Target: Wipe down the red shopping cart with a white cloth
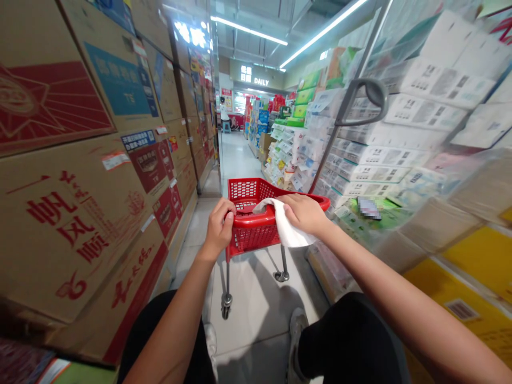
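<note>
In front of me stands a red plastic shopping cart [256, 241] with a perforated basket on thin metal legs with casters. My left hand [221, 221] is closed round the left end of its near rim. Over on the rim's right side, my right hand [302, 210] presses a white cloth [291, 232] against the red plastic. The cloth drapes over the rim and hangs down outside it. Part of the right hand's grip is hidden by the cloth and the back of the hand.
Stacked cardboard cartons [72, 213] wall the aisle's left side. White packaged goods [384, 154] and yellow boxes [460, 288] line the right. A grey handle on a pole [362, 104] leans above the cart's right side. Tiled floor [240, 154] runs ahead towards a distant person [224, 111].
</note>
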The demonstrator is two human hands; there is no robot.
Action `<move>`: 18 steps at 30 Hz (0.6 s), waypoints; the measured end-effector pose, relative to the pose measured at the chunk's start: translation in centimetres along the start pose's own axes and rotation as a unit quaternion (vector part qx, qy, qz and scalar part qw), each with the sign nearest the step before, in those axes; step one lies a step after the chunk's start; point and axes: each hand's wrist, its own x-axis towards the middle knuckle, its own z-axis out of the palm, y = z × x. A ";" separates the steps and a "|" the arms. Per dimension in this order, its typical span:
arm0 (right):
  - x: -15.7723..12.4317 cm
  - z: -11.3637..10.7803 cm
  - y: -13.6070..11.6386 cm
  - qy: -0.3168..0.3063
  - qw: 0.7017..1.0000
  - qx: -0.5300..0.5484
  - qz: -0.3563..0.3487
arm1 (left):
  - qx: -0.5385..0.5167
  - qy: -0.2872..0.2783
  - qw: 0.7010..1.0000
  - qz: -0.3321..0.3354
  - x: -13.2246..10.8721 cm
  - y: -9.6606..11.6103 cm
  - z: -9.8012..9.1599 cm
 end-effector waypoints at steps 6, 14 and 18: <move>0.6 0.4 -1.0 0.014 1.000 -0.002 0.026 | 0.013 -0.043 0.999 -0.020 0.2 0.6 0.6; 4.6 2.0 -10.8 -0.005 0.999 0.022 -0.040 | -0.009 0.018 0.999 -0.044 -0.2 -1.0 0.4; 4.4 1.8 -9.3 -0.013 0.998 0.026 -0.046 | -0.047 -0.008 0.996 -0.072 -0.2 -1.5 -0.5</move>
